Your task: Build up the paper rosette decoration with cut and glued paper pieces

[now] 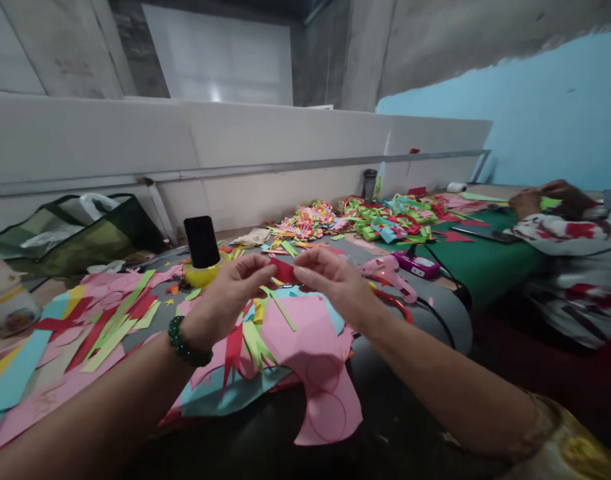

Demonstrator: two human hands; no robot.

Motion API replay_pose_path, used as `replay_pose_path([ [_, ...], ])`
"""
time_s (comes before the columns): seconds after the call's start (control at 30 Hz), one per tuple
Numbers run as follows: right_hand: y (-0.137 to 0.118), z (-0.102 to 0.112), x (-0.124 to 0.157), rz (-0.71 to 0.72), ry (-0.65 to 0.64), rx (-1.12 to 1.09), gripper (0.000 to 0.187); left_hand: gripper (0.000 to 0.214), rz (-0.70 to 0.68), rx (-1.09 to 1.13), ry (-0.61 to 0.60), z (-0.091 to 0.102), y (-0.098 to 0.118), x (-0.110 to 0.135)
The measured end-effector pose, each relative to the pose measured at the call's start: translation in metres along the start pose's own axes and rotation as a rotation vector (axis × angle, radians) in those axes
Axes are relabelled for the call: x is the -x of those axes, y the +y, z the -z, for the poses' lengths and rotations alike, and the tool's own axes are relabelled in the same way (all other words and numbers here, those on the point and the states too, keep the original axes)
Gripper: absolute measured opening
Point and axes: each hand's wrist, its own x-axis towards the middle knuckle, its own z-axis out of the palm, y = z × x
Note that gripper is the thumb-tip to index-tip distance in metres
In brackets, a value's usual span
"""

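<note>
Surface: dark grey table (415,413) with a rounded near edge, littered with cut paper.
Near edge: pink paper sheet with drawn circles (320,380) hangs over the edge and lies on a light blue paper sheet (220,397).
Left of that: red and lime green paper strips (113,323) on more pink and blue sheets.
Mid table: red-handled scissors (395,303), pink glue gun (385,270) and a magenta box-shaped device (421,265), all right of the hands.
Far table: heap of folded multicoloured paper pieces (310,223), with a heap of mostly green folded pieces (395,220) beside it on a green mat (465,257).
Room: white panel wall (235,153) behind the table, blue wall (560,113) at right.
Containers: green mesh bag (75,233) at far left, open, with white plastic inside. A yellow tape roll (200,273) props a black phone (201,241) upright. Contents of the dark cylindrical cup (369,183) by the wall are not visible.
Held thing: small red paper piece (284,271), above the pink sheet at mid table, between both hands. Long axis roughly left to right. Which end leads is unclear.
Left hand (230,287): pinches the left end with its fingertips. Green bead bracelet (185,343) on the wrist.
Right hand (330,280): pinches the right end, fingers curled.
Other person: white and red patterned sleeve (570,233) at far right, their hand (528,200) on the green mat.
</note>
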Motion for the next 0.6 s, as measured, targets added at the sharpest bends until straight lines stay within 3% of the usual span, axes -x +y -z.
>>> replay_pose_path([
  [0.1, 0.002, 0.036, 0.008, 0.059, 0.088, 0.51, 0.025, 0.021, -0.01, 0.143, 0.121, 0.024, 0.006, -0.004],
  [0.17, 0.013, 0.064, 0.019, -0.096, 0.096, 0.957, 0.023, 0.019, -0.013, 0.209, 0.196, 0.041, 0.008, -0.009],
  [0.23, 0.031, 0.085, 0.029, -0.29, -0.013, 1.198, 0.024, 0.019, -0.003, 0.256, 0.241, 0.051, 0.006, -0.014],
  [0.33, 0.058, 0.097, 0.036, -0.389, -0.114, 1.351, 0.025, 0.018, 0.039, 0.27, 0.239, 0.051, -0.003, -0.018],
  [0.4, 0.07, 0.098, 0.034, -0.442, -0.104, 1.39, 0.031, 0.019, 0.084, 0.244, 0.203, 0.044, -0.011, -0.017],
  [0.6, 0.06, 0.102, 0.026, -0.506, 0.016, 1.254, 0.042, 0.024, 0.176, 0.187, 0.115, 0.029, -0.028, -0.011],
])
